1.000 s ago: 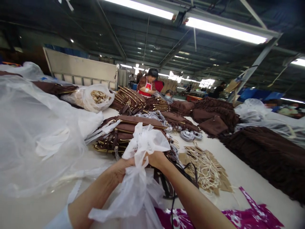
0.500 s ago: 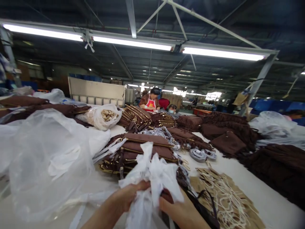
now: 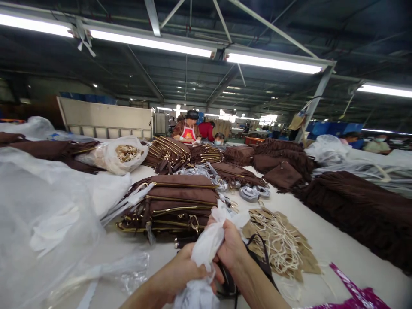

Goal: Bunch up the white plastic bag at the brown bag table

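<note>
Low centre of the frame, left hand (image 3: 180, 277) and right hand (image 3: 230, 246) both clamp one white bag (image 3: 206, 244) above the bench (image 3: 334, 244), just before one stack of brown purses (image 3: 174, 201).

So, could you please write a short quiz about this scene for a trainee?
1. True or false: both hands grip the white bag.
2. What lies just right of the right hand? A) tags with white strings B) scissors C) a red box
3. Fill in: the stack of brown bags behind the hands has ____-coloured metal trim.

Key:
1. True. The left hand and the right hand bunch it up between them.
2. A. The brown tags lie on the table.
3. Gold.
</note>
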A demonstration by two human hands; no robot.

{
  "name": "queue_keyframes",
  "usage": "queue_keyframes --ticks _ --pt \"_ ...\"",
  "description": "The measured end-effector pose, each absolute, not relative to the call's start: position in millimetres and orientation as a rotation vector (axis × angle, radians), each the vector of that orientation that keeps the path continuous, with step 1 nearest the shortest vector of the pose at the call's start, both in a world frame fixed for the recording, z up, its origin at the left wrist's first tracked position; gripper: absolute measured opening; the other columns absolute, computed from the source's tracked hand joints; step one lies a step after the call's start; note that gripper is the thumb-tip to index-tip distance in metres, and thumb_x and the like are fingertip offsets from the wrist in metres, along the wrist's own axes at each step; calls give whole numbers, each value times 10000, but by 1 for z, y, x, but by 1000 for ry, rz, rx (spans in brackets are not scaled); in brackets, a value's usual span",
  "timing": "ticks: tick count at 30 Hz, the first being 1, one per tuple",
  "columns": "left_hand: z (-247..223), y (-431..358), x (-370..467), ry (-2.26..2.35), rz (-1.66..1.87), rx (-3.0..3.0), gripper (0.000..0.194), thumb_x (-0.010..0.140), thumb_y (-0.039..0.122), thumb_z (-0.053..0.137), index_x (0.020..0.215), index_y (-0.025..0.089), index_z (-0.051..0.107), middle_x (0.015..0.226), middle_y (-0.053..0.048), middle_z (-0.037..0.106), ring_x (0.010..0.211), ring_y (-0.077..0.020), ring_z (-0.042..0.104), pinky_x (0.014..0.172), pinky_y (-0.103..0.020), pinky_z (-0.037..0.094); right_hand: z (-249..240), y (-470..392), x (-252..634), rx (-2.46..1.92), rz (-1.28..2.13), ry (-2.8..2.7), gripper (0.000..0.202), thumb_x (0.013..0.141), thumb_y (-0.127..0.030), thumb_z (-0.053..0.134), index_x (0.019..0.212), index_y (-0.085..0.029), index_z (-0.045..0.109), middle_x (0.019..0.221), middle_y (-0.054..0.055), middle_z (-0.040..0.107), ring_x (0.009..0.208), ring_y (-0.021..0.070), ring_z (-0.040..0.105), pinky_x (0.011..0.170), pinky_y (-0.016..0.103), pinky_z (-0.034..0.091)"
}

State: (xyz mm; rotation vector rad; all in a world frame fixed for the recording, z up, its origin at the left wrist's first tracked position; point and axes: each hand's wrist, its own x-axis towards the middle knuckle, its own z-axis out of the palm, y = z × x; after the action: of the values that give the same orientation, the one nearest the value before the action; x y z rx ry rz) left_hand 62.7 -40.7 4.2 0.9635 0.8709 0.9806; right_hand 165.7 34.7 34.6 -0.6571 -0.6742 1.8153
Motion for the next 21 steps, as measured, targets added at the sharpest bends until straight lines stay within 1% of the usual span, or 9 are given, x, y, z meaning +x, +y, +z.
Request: queue_keyframes --ticks 2,3,6,8,11,14,17,19,21 --pt "-4 -37 59 812 1000 959 497 556 463 853 846 149 598 556 -18 610 429 -101 458 442 -206 344 37 38 165 -661 1848 -610 437 529 -279 863 642 -176 454 466 -115 426 383 28 389 401 136 356" --pt "-8 -35 58 782 1007 935 543 559 532 859 845 154 594 499 16 553 401 -84 410 428 -199 319 37 39 164 -679 1861 -591 430 540 -275 877 664 -173 478 476 -111 457 391 34 410 406 138 367" --pt "-15 -32 51 738 997 815 626 596 722 790 802 168 582 433 79 401 363 -64 322 405 -199 293 34 40 164 -729 1898 -606 391 628 -346 876 810 -144 595 636 -29 644 535 101 587 504 183 488" --pt "-17 -31 46 730 1009 778 634 618 761 753 760 170 574 430 82 368 360 -66 305 389 -203 280 34 43 168 -746 1910 -699 472 680 -440 842 965 -121 643 801 37 709 669 150 656 578 220 537" --pt "-14 -30 38 667 1036 744 577 636 688 798 747 174 559 431 87 367 362 -62 281 386 -204 269 36 57 187 -796 1765 -895 575 666 -511 817 1063 -130 649 902 72 712 716 185 668 582 260 553" --pt "-8 -27 29 615 1030 712 538 638 614 839 740 176 544 425 99 356 363 -54 249 399 -201 269 42 76 219 -856 1547 -897 502 643 -472 809 995 -156 639 922 56 693 727 175 658 571 249 548" --pt "-3 -23 22 627 996 709 562 586 603 870 737 179 533 415 110 339 370 -54 235 409 -201 289 50 74 251 -938 1112 -929 358 735 -464 732 937 -185 634 939 15 670 785 128 638 644 192 539" --pt "-1 -23 20 674 970 709 581 548 611 872 748 185 533 418 111 349 374 -58 245 411 -205 299 56 55 263 -928 700 -1218 265 836 -436 661 964 -205 658 920 8 676 772 113 633 695 181 527" --pt "-1 -25 24 782 951 784 528 584 607 819 747 192 536 424 106 364 372 -67 263 412 -215 299 61 28 261 -718 362 -1737 178 911 -337 605 1044 -233 662 943 15 699 812 124 657 756 196 529"
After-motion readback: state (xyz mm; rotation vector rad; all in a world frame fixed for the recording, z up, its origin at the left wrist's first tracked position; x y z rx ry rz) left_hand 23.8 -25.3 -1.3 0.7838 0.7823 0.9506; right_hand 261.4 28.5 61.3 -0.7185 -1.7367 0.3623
